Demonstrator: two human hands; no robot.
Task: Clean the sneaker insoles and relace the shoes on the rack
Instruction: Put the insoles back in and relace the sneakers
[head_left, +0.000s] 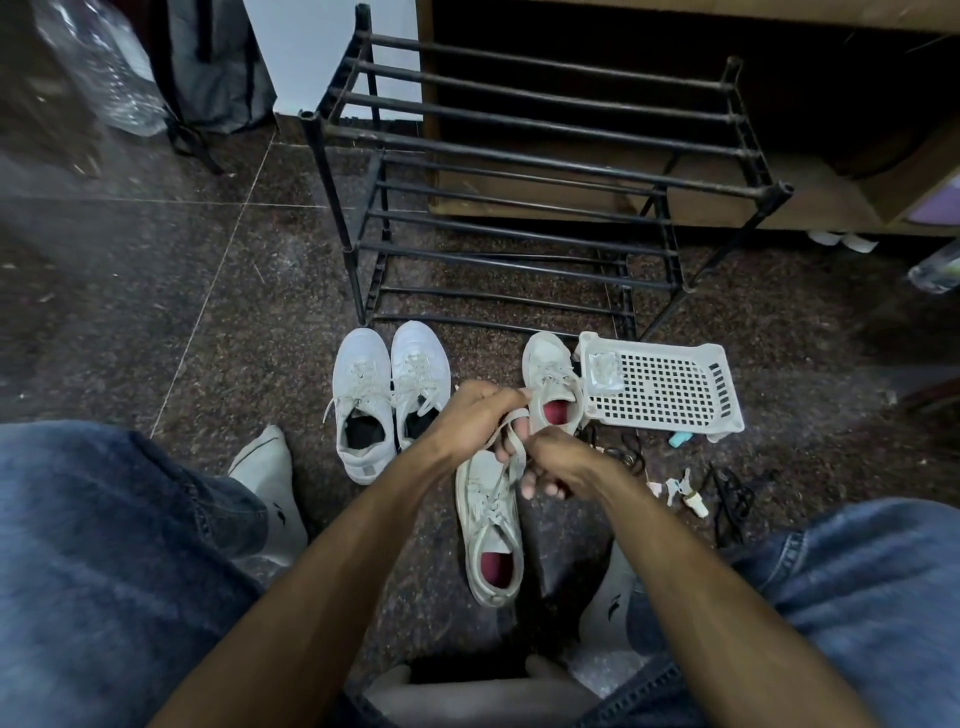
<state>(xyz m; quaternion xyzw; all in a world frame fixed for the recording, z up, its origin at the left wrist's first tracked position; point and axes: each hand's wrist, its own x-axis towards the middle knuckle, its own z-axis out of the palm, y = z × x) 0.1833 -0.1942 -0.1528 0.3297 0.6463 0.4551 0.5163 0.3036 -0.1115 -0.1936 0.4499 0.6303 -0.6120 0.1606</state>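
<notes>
Both hands work the lace (511, 441) of the near shoe (491, 525), which lies on the floor just below them, toe toward the hands. The left hand (475, 415) pinches one run of lace; the right hand (550, 462) is curled round the other. To do this well, I judge the ends should be drawn even and flat before tightening, with no twist in the crossings. The shoe is off-white, scuffed, with a red insole showing and laces crossed loosely over the tongue. Its mate (550, 384) stands just beyond the hands, touching a white basket (727, 410). Left of the hands sits a laced white pair (389, 395). Beyond all, the black rack (519, 161) holds no shoes.
</notes>
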